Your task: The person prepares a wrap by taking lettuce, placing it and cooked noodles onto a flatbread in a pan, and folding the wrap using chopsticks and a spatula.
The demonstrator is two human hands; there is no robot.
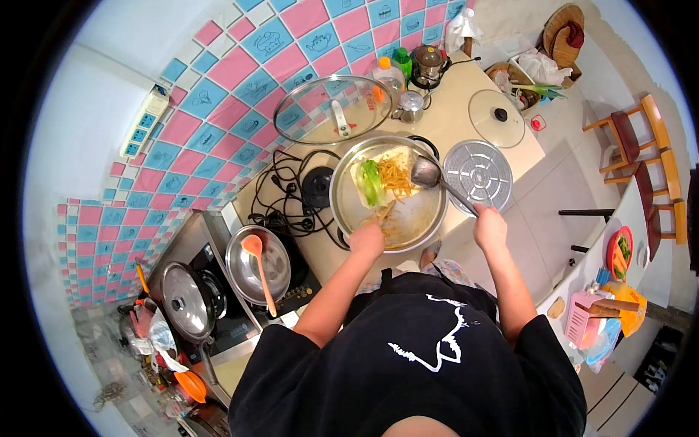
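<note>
My right hand is closed around the long handle of a metal ladle. The ladle's bowl hangs over the right side of a wide, shallow steel pan. In the pan lies a pale flat sheet of food, topped with a green leaf and brownish-yellow shreds. My left hand reaches over the pan's near rim, its fingers closed near more thin pale strands. What those fingers hold is too small to make out. A perforated steamer plate is right of the pan, beside the ladle handle.
A large glass lid stands behind the pan; a smaller glass lid lies right. Tangled black cables spread left. A metal bowl holds an orange spoon. A lidded wok sits far left, a pink basket right.
</note>
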